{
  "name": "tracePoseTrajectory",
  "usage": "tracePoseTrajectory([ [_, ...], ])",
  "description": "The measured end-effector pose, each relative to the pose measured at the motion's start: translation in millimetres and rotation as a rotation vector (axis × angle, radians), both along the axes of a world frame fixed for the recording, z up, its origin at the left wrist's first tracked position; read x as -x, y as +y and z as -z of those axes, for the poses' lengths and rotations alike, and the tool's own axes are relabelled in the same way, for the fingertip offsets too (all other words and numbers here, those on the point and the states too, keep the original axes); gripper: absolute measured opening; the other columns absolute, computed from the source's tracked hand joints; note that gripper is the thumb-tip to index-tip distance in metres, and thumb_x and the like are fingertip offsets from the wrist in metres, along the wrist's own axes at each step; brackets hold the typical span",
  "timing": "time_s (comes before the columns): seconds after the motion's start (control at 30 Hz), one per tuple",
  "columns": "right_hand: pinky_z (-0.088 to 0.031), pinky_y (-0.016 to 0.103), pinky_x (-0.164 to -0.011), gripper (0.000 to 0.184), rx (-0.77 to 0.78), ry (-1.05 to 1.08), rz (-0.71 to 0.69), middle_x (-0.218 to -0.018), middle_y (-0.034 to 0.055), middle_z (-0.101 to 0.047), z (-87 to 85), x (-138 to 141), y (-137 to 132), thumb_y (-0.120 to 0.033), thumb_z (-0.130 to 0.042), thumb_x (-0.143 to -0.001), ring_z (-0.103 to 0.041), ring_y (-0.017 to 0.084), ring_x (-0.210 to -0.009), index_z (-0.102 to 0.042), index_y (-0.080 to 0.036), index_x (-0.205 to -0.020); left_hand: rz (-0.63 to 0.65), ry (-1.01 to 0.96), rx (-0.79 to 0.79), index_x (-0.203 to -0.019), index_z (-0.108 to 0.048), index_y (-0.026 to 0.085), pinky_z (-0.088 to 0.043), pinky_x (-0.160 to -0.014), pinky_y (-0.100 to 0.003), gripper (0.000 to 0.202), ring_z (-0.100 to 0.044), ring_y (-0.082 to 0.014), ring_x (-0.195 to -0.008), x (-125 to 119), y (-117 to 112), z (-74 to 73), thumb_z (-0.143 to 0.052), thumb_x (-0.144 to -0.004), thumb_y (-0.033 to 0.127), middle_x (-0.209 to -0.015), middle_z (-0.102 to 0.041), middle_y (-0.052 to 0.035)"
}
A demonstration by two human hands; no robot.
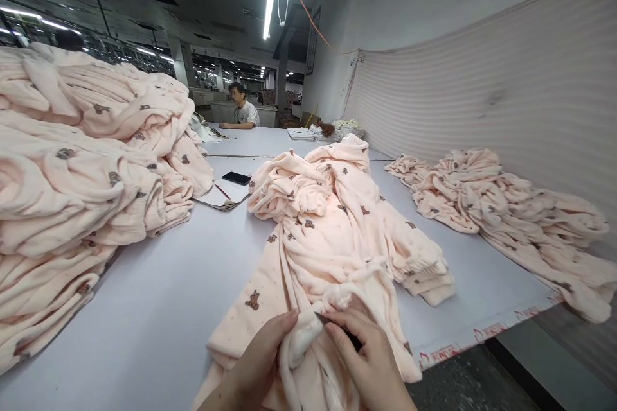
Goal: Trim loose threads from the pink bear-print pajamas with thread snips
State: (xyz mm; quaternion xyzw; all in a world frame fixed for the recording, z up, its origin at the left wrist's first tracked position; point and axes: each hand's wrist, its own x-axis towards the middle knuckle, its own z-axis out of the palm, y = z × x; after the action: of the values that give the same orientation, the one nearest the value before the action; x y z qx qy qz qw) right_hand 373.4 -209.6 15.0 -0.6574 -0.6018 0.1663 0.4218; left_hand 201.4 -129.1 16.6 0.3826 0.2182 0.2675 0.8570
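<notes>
A pale pink fleece garment (357,205) with small brown animal motifs lies bunched on the table in front of me. My left hand (267,353) is closed on its near part, thumb on top, at a fold showing a whitish inner side. In my right hand (364,356) is a small dark pointed tool that looks like thread snips (354,339), mostly covered by the fingers. Its tip rests close to the fold, by my left thumb. Whether the tip touches the cloth I cannot tell.
A tall heap of similar garments (87,167) stands at the left, and a looser pile (486,192) lies along the right edge. A black phone (236,178) and a pen (222,192) lie on papers. Another person (245,112) sits at the table's far end (265,140).
</notes>
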Motion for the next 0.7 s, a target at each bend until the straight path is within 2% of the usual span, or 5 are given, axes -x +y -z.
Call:
tracePoseTrajectory([
  [0.17,-0.056,0.029,-0.08,0.023,-0.092,-0.24,-0.002,-0.108,0.0061,-0.07,-6.5,1.0,-9.3,-0.028,-0.055,-0.09,-0.066,0.021,-0.1,-0.064,-0.024,-0.11,0.018,-0.059,0.027,-0.103,-0.071,0.011,-0.039,-0.099,-0.034,0.033,-0.058,-0.0245,-0.107,-3.4,-2.3,-5.9,-0.046,-0.092,0.03,-0.1,-0.073,-0.0089],
  [0.27,-0.058,0.034,-0.077,0.026,-0.235,-0.502,-0.004,-0.109,0.0087,-0.07,-9.8,4.8,-11.1,-0.025,-0.057,-0.088,-0.067,0.025,-0.097,-0.063,-0.02,-0.112,0.034,-0.086,0.022,-0.104,-0.071,0.011,-0.039,-0.098,-0.034,0.032,-0.059,-0.024,-0.104,-5.3,-2.4,-8.9,-0.048,-0.091,0.03,-0.098,-0.074,-0.0086],
  [0.33,-0.058,0.037,-0.076,0.023,-0.273,-0.578,0.036,-0.105,0.0095,-0.072,-11.4,6.2,-10.2,-0.024,-0.054,-0.088,-0.069,0.026,-0.094,-0.064,-0.018,-0.109,0.022,-0.047,0.006,-0.1,-0.072,0.013,-0.041,-0.095,-0.034,0.029,-0.06,-0.023,-0.099,-5.4,-2.0,-10.0,-0.051,-0.09,0.032,-0.095,-0.074,-0.0071],
  [0.5,-0.058,0.033,-0.08,0.025,-0.114,-0.484,0.021,-0.106,0.0062,-0.071,-15.1,4.6,-12.3,-0.026,-0.051,-0.09,-0.065,0.025,-0.104,-0.064,-0.022,-0.112,0.027,0.039,-0.05,-0.084,-0.07,0.014,-0.046,-0.079,-0.03,0.027,-0.06,-0.0192,-0.081,-4.6,-2.3,-11.7,-0.058,-0.086,0.038,-0.08,-0.071,-0.0044],
  [0.7,-0.056,0.036,-0.084,0.024,-0.109,-0.441,0.049,-0.107,0.0062,-0.071,-13.0,6.4,-14.6,-0.027,-0.051,-0.091,-0.065,0.026,-0.103,-0.065,-0.024,-0.109,-0.007,0.022,0.029,-0.067,-0.062,0.016,-0.043,-0.067,-0.022,0.025,-0.051,-0.0119,-0.067,-7.6,-4.2,-11.2,-0.066,-0.08,0.037,-0.068,-0.061,0.0019],
])
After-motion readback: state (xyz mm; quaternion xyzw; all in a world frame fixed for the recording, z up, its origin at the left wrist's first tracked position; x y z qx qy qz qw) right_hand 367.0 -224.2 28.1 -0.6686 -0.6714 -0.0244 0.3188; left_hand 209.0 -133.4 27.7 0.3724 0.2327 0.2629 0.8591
